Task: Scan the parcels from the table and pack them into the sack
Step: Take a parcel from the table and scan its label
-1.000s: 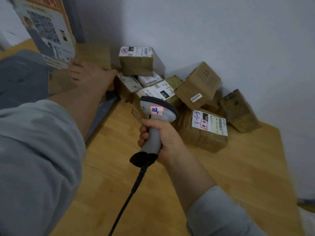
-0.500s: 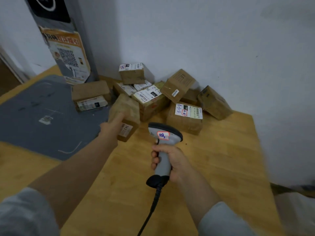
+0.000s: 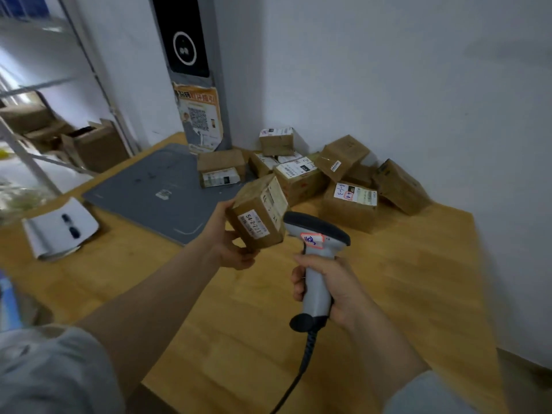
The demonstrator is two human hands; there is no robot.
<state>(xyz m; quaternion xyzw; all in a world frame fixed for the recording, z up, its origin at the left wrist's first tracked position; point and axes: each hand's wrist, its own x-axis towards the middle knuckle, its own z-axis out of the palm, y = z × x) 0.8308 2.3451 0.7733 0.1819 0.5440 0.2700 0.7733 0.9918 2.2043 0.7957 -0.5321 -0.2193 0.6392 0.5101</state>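
Note:
My left hand (image 3: 230,246) grips a small brown cardboard parcel (image 3: 257,215) with white labels, lifted above the wooden table (image 3: 403,279). Just right of it, my right hand (image 3: 331,291) holds a grey handheld barcode scanner (image 3: 316,243) by its handle, its dark head close to the parcel's side. A pile of several brown parcels (image 3: 322,174) lies in the far corner against the white wall. One more parcel (image 3: 221,171) sits on the grey mat. No sack is in view.
A grey mat (image 3: 149,192) covers the table's left part. A white device (image 3: 59,228) stands at the left edge. A grey post with a poster (image 3: 200,121) rises behind the mat. Metal shelving with cartons (image 3: 89,144) stands beyond the table.
My left hand took a parcel from the pile's front and lifted it toward me, next to the scanner. The camera view pulled back and up. The scanner stayed in my right hand.

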